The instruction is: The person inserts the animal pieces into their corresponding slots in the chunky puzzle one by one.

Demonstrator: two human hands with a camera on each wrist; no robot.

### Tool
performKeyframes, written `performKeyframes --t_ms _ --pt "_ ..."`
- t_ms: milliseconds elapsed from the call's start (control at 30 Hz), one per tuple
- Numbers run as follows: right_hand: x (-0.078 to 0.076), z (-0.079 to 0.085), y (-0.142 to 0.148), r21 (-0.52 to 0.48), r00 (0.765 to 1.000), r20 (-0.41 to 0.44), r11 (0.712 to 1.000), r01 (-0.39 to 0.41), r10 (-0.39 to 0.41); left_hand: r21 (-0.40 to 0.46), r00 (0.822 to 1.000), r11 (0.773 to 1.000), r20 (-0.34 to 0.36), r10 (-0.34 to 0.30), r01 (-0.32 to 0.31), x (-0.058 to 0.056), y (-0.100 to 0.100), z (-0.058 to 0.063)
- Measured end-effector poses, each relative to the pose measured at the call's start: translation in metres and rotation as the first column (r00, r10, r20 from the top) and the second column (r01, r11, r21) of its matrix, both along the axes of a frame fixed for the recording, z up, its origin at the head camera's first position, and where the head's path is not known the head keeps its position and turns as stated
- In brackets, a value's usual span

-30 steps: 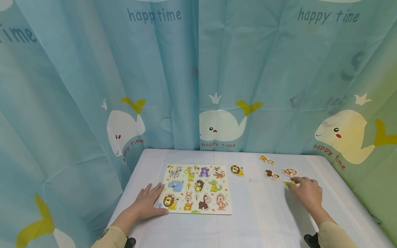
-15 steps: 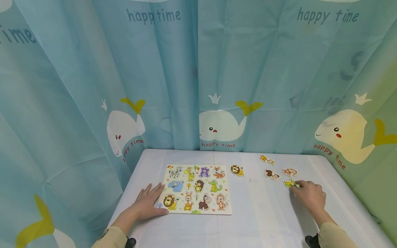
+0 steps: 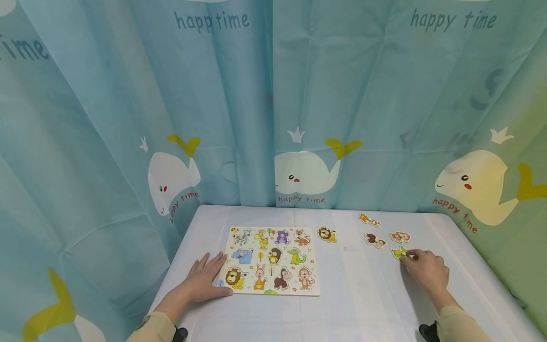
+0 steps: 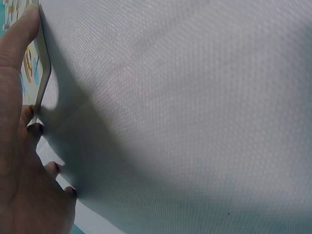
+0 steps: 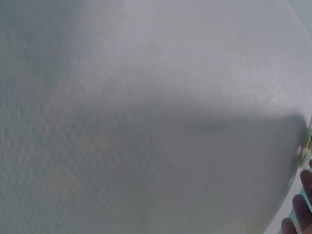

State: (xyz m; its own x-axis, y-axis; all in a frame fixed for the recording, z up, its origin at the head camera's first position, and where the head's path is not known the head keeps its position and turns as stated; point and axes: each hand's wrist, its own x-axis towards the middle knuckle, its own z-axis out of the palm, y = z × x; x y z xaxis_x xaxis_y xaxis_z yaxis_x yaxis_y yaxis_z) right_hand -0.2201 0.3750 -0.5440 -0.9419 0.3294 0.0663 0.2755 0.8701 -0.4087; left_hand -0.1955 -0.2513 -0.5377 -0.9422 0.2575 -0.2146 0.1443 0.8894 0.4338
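Note:
A puzzle board (image 3: 252, 290) with rows of animal pictures lies on the white table. My left hand (image 3: 200, 279) rests at its left side with fingers spread, the thumb on the near left corner. The left wrist view shows that thumb (image 4: 22, 34) over the board edge. To the right, my right hand (image 3: 427, 270) pinches the right end of a green crocodile puzzle piece (image 3: 397, 254) between thumb and forefinger, low over the table. In the right wrist view only some fingertips (image 5: 301, 207) show, beside the green piece (image 5: 306, 151) at the frame's edge.
Loose puzzle pieces lie right of the board: a lion (image 3: 326, 234), a gorilla (image 3: 375, 241), a monkey (image 3: 400, 237) and an orange kangaroo-like piece (image 3: 368, 220) farther back. A blue whale-print curtain (image 3: 239, 118) hangs behind the table (image 3: 265, 318).
My right hand has shifted slightly right and toward me, baring more of the crocodile piece. My left hand and the board have stayed in place.

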Motion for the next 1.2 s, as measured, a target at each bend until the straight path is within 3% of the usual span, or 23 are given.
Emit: performKeyframes --t_ms 1200 --pt "-0.0076 -0.0027 -0.0025 -0.003 0.999 -0.012 0.999 0.05 -0.05 0.011 1.0 1.0 -0.004 0.003 -0.003 0.0 -0.0006 -0.0013"
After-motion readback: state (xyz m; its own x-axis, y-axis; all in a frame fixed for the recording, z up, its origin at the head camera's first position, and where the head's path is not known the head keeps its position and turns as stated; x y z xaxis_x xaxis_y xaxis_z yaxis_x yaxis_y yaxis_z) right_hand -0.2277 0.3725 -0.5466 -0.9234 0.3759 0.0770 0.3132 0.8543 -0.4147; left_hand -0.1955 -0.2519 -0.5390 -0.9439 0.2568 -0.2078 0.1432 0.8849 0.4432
